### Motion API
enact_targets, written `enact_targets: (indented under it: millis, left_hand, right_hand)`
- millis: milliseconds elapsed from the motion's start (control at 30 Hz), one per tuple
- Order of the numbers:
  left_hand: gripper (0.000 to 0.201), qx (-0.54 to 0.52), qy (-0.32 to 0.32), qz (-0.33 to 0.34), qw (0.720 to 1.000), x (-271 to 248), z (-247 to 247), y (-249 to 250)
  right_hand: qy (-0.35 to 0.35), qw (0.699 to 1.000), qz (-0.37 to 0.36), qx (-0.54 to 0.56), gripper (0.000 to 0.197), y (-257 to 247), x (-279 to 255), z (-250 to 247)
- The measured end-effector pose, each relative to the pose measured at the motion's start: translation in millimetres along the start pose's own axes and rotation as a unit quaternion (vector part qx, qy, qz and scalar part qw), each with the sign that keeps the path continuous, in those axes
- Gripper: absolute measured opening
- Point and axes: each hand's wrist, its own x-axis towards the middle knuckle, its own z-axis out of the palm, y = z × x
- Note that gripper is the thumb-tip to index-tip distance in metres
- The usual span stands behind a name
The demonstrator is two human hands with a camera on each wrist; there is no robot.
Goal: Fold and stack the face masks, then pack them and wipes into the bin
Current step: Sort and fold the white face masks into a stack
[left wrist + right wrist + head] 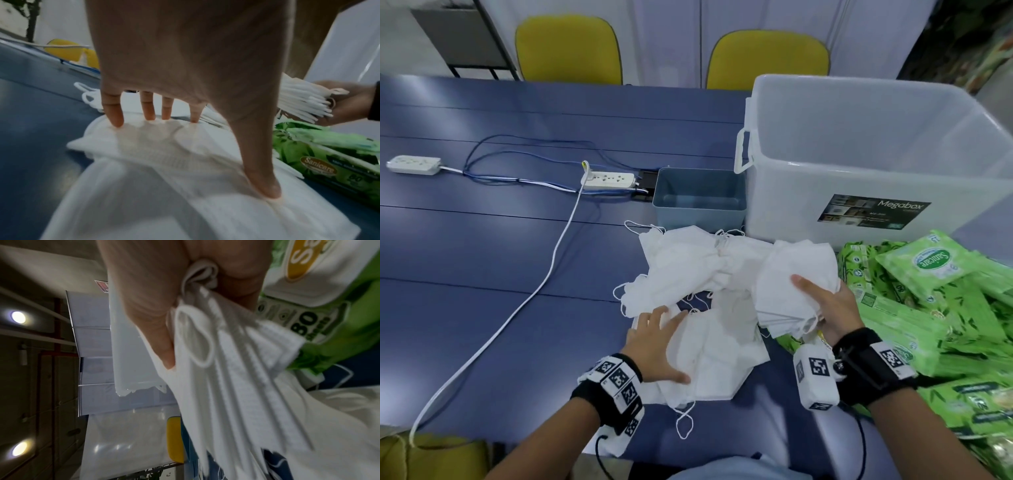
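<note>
Megabox bin [893, 144], translucent, stands at the far right of the blue table [482, 240]; nothing visible inside it. Small grey-blue tub [698, 198] sits just beside its left wall. Green Sanicare wipe packs [935, 308] heaped at the right edge of the table, below the bin.

Loose white face masks [688, 270] sprawl in an untidy pile between tub and person, ear loops trailing onto the table.

Right hand [832, 308] grasps a stack of folded masks [791, 284], thumb on top, fingers curled underneath; the stack is lifted and tilted, its edges fanning out in the right wrist view.

Left hand [657, 346] lies released and flat, fingers [115, 113] spread, pressing down on the nearest mask [719, 359] on the table.

Risks, as I judge them:
- The fanned stack looks loosely held; tipping it further could let layers slide out.
- Trailing ear loops may snag on neighbouring masks and drag them along when one is lifted.
- Pressing with spread fingers could crease the mask off its fold line.
</note>
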Motion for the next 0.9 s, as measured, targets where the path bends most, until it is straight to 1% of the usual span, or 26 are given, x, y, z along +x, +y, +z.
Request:
enact_targets:
  millis: [133,300,367,467,500,567,633,700,733,800,833,900]
  left_hand:
    - [0.118,0.038,0.014,0.022,0.999,12,-4,2]
    - [0.096,0.02,0.05,0.018,0.998,22,-8,10]
    - [0.09,-0.012,0.064,0.029,0.997,24,-10,9]
    - [0.078,-0.107,0.089,0.051,0.989,28,-17,-1]
    - [0.078,-0.117,0.084,0.061,0.988,29,-20,-5]
    - [0.081,-0.078,0.04,0.088,0.992,30,-27,-10]
    - [0.086,0.011,-0.015,0.114,0.993,31,-32,-13]
    - [0.087,0.091,-0.047,0.134,0.986,32,-33,-12]
    - [0.087,0.117,-0.049,0.137,0.982,33,-33,-11]
    - [0.084,0.153,-0.03,0.136,0.978,33,-34,-7]
    - [0.083,0.168,-0.016,0.135,0.976,33,-34,-6]
    - [0.083,0.182,0.013,0.143,0.973,33,-34,-4]
  right_hand:
    - [-0.012,1.0,0.001,0.005,0.1,6,-6,9]
    - [-0.022,1.0,0.0,0.009,0.1,7,-8,11]
    - [-0.017,1.0,0.001,0.012,0.105,6,-8,9]
    - [0.002,1.0,0.005,0.017,0.112,5,-9,2]
    - [0.004,1.0,0.008,0.019,0.112,5,-9,0]
    - [0.007,1.0,0.015,0.019,0.11,5,-9,-3]
    - [0.008,1.0,0.017,0.022,0.109,5,-10,-4]
    - [0.006,1.0,0.021,0.023,0.104,4,-11,-2]
    - [0.004,0.999,0.022,0.027,0.097,4,-12,-1]
    - [0.002,0.999,0.025,0.035,0.084,3,-12,1]
    - [0.001,0.999,0.026,0.036,0.083,3,-12,2]
    - [0.001,0.999,0.027,0.034,0.094,5,-11,4]
